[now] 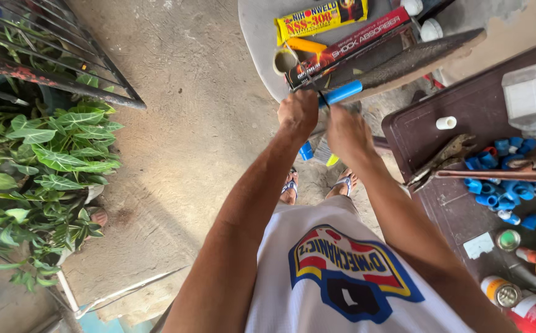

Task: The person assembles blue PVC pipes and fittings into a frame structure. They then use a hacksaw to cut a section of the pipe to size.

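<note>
Blue-handled tool (342,94) sits in one grip, both hands (297,112) (347,131) closed round it.

Yellow box (321,18), long red-black box (348,46) on grey table (259,37).

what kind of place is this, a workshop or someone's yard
Probably an outdoor home work spot, part yard, part plumbing bench. Bare concrete ground with leafy plants beside it, a dark table strewn with blue pipe fittings and a pipe wrench, and both hands at a blue-handled tool.

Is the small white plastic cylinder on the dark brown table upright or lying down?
Lying down: the small white plastic cylinder rests on its curved side on the dark brown table.
</note>
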